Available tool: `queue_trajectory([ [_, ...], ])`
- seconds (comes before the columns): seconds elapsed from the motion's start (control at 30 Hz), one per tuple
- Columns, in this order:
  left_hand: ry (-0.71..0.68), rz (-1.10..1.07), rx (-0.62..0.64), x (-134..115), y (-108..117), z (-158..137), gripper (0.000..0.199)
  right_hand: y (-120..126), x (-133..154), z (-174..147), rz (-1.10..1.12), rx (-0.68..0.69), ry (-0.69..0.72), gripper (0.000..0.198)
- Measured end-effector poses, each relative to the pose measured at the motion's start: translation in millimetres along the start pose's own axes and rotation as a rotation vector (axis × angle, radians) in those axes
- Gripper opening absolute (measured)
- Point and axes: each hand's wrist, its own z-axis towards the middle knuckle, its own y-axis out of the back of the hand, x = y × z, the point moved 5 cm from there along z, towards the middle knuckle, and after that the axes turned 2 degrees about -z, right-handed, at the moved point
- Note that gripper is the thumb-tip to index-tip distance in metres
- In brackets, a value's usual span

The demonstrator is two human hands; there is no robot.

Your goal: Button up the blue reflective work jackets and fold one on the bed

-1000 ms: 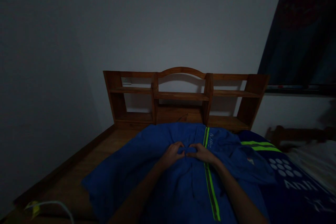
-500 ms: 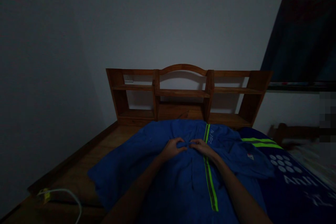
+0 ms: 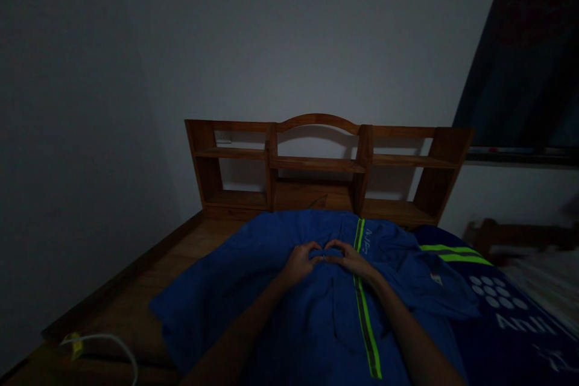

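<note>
Cloth sits between the person's 2 bare hands, which work close together over a blue work jacket (image 3: 312, 319). The left hand (image 3: 299, 264) and the right hand (image 3: 351, 260) face each other, each curled so that thumb and forefinger appear to pinch the fabric, their tips all but meeting at 1 small spot. Whatever lies exactly between those tips (a button, a seam or a mere fold) is too small and dark to tell.

The jacket is spread over wooden bed boards (image 3: 181, 258), its far edge near the headboard shelf (image 3: 319, 164). A yellow-green reflective stripe (image 3: 371, 338) runs down it, just to the right of the working spot and partly behind the right hand, and white lettering (image 3: 367, 242) stands beside the stripe. To the right, a navy garment (image 3: 470, 338) with its own stripe lies partly under the blue sleeve.

The step in hand seems to be fine, 2-handed fingertip work on that spot of cloth. The next move, as I judge it, calls for 1 hand to steady the fabric while the other makes small adjustments, with good feel, since the light is poor and the fingers cover the spot.
</note>
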Motion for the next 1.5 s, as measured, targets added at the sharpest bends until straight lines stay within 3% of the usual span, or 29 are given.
queue_trajectory([
  [0.23,-0.057,0.126,-0.065,-12,5,1,0.020,10,-3,7,-0.080,-0.080,0.018,0.030],
  [0.37,-0.087,0.310,-0.145,-18,18,2,0.033,26,1,8,-0.143,-0.149,-0.001,0.025],
  [0.53,-0.077,0.455,-0.176,-14,30,2,0.041,36,7,3,-0.325,-0.234,-0.057,0.025],
  [0.67,0.006,0.495,-0.192,-5,38,-1,0.036,37,5,-1,-0.484,-0.269,-0.130,0.023],
  [0.8,0.153,0.363,-0.049,8,39,4,0.035,58,4,-9,-0.696,-0.388,-0.213,0.019],
  [0.97,0.180,0.004,0.113,18,18,19,0.030,80,5,-18,-0.852,-0.535,-0.250,0.029],
  [1.13,0.181,-0.249,-0.014,29,-1,20,0.032,41,11,-5,-0.632,-0.514,-0.006,0.035],
  [1.3,0.153,-0.343,-0.046,28,-1,13,0.031,-2,9,4,-0.413,-0.275,0.047,0.037],
  [1.37,0.158,-0.366,-0.010,26,0,12,0.031,-5,10,3,-0.414,-0.235,0.053,0.030],
  [1.5,0.158,-0.454,0.082,22,0,10,0.033,3,17,0,-0.422,-0.277,0.096,0.021],
])
